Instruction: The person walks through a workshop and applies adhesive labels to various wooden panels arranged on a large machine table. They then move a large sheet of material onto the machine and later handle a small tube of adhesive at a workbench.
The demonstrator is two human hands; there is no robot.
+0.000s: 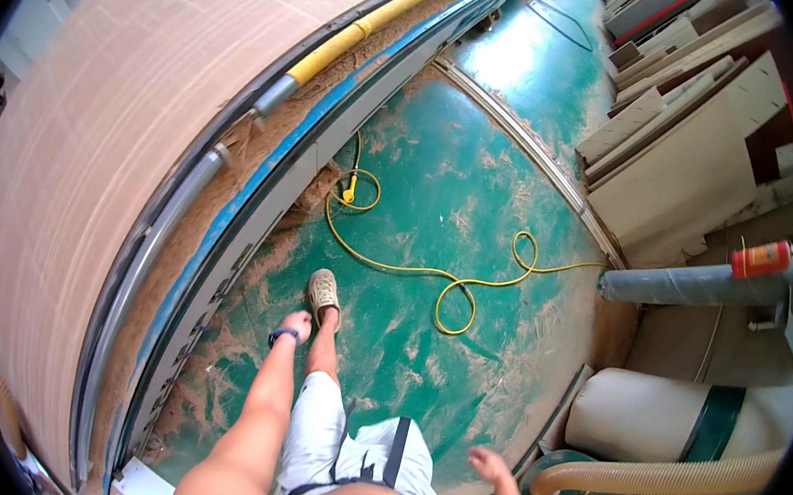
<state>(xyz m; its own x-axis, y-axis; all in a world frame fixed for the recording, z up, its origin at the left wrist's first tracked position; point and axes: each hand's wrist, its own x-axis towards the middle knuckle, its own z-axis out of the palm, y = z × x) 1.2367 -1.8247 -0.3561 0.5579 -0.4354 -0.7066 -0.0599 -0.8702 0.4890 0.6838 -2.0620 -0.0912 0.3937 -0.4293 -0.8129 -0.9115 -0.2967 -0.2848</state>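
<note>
My left hand [296, 323], with a dark band [284, 336] on its wrist, hangs beside my left leg. Its fingers look curled in, and nothing shows in them. On the lower right, my right hand [489, 465] is held out from my side with its fingers loosely apart and no object in it. Neither hand touches anything that I can see. Nearest to the left hand is the long machine table's slotted side rail [213, 293]. A ribbed beige hose [659, 478] ends a little to the right of my right hand.
A yellow hose [395, 267] loops across the dusty green floor [405, 371]. A floor rail [528, 141] crosses ahead. A large board [147, 84] lies on the machine at left. Boards [686, 169] lean at far right, near a grey pipe [685, 287] and a dust bag [636, 415].
</note>
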